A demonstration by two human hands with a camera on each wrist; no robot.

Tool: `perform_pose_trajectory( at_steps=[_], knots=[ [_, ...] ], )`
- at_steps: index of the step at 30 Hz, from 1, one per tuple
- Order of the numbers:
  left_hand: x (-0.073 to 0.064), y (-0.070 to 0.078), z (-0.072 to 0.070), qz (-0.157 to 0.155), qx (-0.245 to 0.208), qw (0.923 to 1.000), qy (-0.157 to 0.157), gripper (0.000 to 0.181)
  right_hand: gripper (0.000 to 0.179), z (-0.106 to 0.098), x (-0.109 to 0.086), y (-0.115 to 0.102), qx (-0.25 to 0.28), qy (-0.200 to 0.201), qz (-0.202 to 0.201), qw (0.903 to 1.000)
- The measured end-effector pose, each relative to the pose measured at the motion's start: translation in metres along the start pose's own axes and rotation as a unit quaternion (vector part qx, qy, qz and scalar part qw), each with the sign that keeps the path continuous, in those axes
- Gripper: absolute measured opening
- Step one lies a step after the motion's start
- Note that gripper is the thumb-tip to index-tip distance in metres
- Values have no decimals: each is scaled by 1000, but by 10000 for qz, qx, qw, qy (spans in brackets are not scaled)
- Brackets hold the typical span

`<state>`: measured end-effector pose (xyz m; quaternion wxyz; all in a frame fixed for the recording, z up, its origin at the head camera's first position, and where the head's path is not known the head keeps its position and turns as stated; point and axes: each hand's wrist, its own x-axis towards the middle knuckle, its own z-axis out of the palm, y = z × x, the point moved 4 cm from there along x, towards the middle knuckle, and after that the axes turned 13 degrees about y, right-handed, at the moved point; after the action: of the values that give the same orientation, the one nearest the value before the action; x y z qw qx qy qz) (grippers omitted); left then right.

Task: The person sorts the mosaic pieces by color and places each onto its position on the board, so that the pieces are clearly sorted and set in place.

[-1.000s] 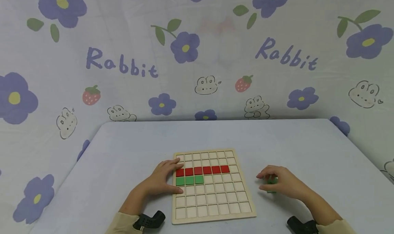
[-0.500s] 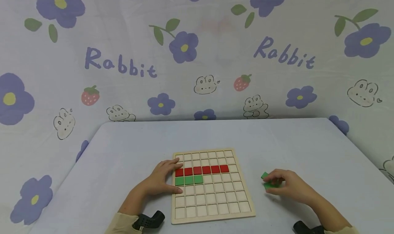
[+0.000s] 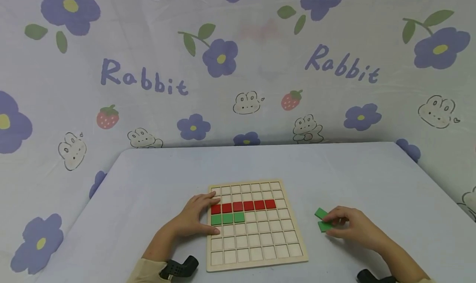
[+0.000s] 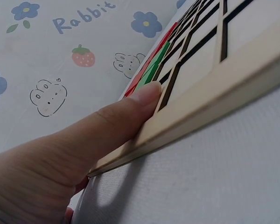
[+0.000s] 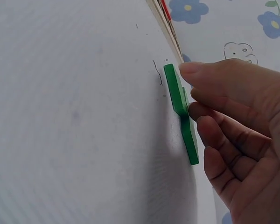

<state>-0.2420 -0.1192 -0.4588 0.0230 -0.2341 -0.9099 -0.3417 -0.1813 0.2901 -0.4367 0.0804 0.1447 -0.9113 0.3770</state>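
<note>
My left hand (image 3: 194, 215) rests on the left edge of a wooden grid board (image 3: 260, 264); in the left wrist view its thumb (image 4: 126, 109) presses on the rim. A row of red tiles (image 3: 248, 205) lies in the board, with three green tiles (image 3: 227, 218) in the row below. Right of the board, two loose green tiles are visible: one farther off (image 3: 320, 213) and a nearer tile (image 3: 324, 227). My right hand (image 3: 353, 227) hovers at them, fingers loosely bent, the fingertips at the tiles and partly covering them. No clear pinch shows in the right wrist view (image 5: 238, 112).
The white table (image 3: 167, 167) reaches back to a cloth (image 3: 267, 84) printed with flowers and rabbits. Black straps with camera mounts sit on both wrists, the left mount (image 3: 182, 267) close to the board's near left corner.
My right hand has drawn back slightly to the right and nearer, and the loose green tiles, mostly covered before, now show apart. My left hand stays on the board.
</note>
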Motion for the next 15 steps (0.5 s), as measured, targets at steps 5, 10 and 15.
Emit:
perform_pose_trajectory(
  at_steps=[5, 10, 15],
  knots=[
    [0, -1, 1, -4, 7, 10000, 18, 86, 28, 1, -1, 2, -77, -3, 141, 9999],
    [0, -1, 2, -49, 2, 10000, 19, 86, 27, 2, -1, 1, -136, 43, 104, 9998],
    [0, -2, 2, -65, 21, 10000, 17, 86, 25, 4, -1, -1, -370, 105, -9, 9993]
  ],
)
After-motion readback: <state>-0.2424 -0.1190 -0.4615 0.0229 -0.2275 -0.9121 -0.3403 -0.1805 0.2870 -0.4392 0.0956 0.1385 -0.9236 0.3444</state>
